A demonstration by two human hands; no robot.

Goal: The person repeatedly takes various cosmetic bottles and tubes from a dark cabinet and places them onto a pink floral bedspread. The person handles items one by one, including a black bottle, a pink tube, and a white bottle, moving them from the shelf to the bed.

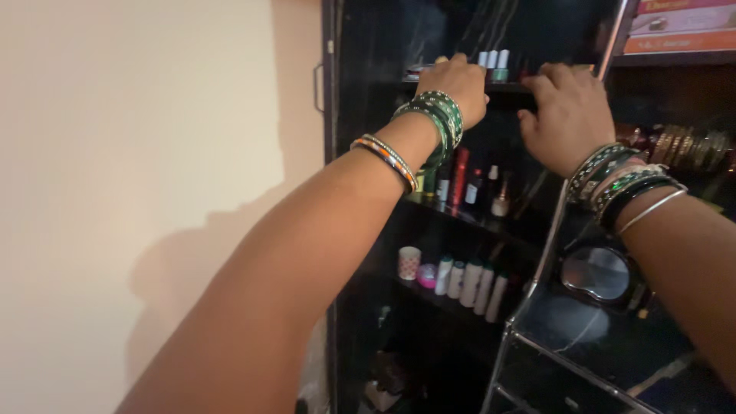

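In the head view, both your hands are raised to the top shelf [510, 89] of the dark cabinet [368, 46]. Your left hand [458, 86] lies over the shelf edge with the fingers curled down. Something pale shows just past its knuckles, but I cannot tell whether you hold it or only touch the shelf. Your right hand [569, 115] is near it, at the same height, with the palm turned toward the shelf and the fingers bent. Whether it holds anything is hidden from here.

The small bottles [494, 64] stand upright on the top shelf, between your two hands and a little behind them. Their long axis is vertical. They lie just to the right of your left knuckles and to the left of your right fingers; your left hand looks slightly nearer.

Lower shelves carry more bottles [471, 285] and a red can [460, 176]. A mirror [596, 273] sits under your right wrist.
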